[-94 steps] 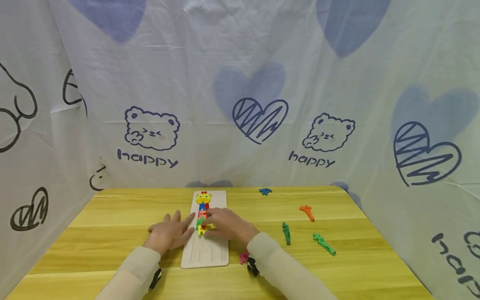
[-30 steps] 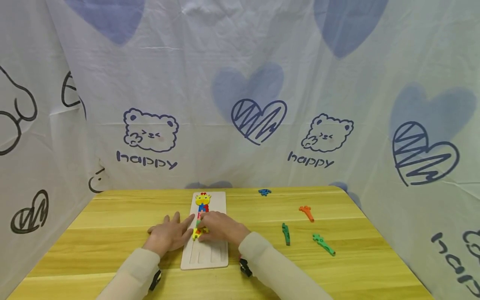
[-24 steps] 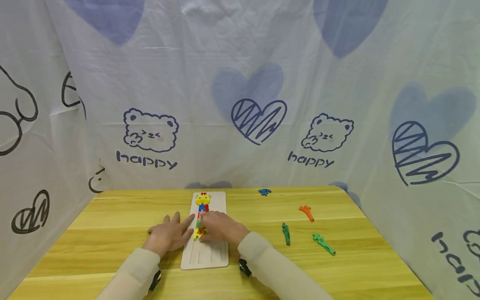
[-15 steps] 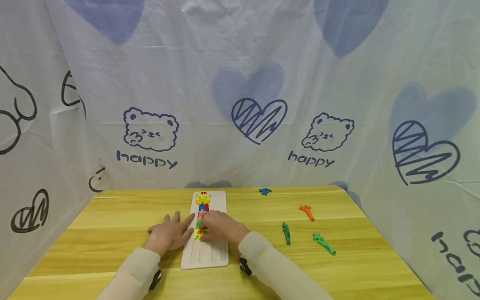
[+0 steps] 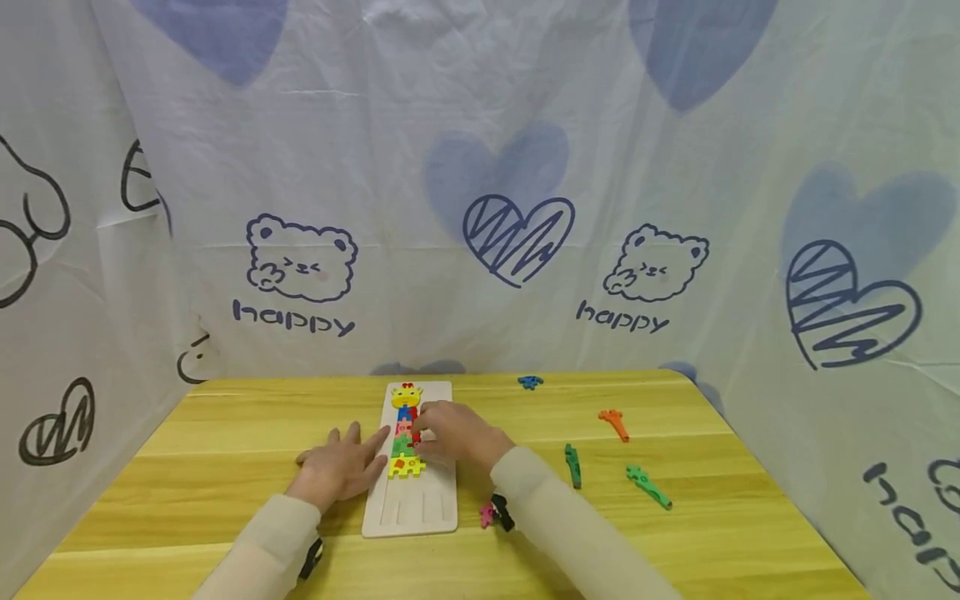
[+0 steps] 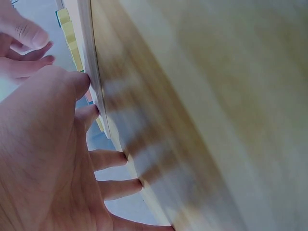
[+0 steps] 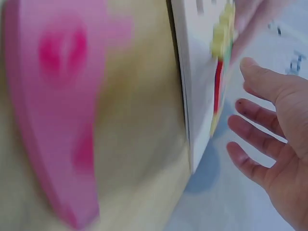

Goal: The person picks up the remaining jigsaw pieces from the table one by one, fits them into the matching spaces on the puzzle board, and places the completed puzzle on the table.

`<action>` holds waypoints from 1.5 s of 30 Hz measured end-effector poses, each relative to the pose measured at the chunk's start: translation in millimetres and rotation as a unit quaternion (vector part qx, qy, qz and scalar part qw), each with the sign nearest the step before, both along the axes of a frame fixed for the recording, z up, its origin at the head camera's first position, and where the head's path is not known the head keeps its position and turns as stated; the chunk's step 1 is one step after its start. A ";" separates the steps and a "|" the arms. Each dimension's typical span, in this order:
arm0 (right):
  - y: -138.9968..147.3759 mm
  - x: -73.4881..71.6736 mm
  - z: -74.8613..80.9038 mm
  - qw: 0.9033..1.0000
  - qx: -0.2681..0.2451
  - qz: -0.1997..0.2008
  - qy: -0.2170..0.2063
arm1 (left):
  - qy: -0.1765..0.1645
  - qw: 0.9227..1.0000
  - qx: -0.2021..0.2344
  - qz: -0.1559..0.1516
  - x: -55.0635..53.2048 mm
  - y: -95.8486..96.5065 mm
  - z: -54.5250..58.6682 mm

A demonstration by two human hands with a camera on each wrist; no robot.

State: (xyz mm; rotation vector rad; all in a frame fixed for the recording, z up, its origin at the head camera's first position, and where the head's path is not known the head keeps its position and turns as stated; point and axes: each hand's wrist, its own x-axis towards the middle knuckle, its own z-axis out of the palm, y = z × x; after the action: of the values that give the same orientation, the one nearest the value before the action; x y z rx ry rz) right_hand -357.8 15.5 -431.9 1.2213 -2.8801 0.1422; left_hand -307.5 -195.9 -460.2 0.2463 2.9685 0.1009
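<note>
A pale puzzle board (image 5: 440,398) lies on the table with a giraffe puzzle in it. From the yellow giraffe head (image 5: 407,397), blue, red, pink and green pieces run down to a wide yellow puzzle piece (image 5: 406,467). My left hand (image 5: 337,468) is spread on the table; in the left wrist view its thumb and forefinger touch the board's side, other fingertips resting on the wood. Just over the board's right side is my right hand (image 5: 453,433), and in the right wrist view its loosely bent fingers hold nothing. Below the yellow piece, the board's recesses show bare.
By the right wrist lies a pink puzzle piece (image 5: 487,515), large in the right wrist view. Further right are a dark green piece (image 5: 573,467), a light green piece (image 5: 649,487) and an orange piece (image 5: 615,424). A blue piece (image 5: 530,382) lies near the far edge.
The yellow piece went from slanted to straight under the green one. My right hand has let go of it and moved up and right, uncovering it. My left hand stays put.
</note>
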 end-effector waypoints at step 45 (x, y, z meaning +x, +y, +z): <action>163.3 -100.0 -24.6 0.994 -0.049 -0.095 0.010 | 0.012 1.000 0.000 -0.001 3.2 -1.4 0.8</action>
State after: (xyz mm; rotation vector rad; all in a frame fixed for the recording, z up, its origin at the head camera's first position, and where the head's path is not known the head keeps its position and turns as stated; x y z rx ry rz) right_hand -457.8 178.8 -456.4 0.9211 -2.9123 0.2642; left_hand -304.3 -197.2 -459.4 0.2521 2.9927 0.0996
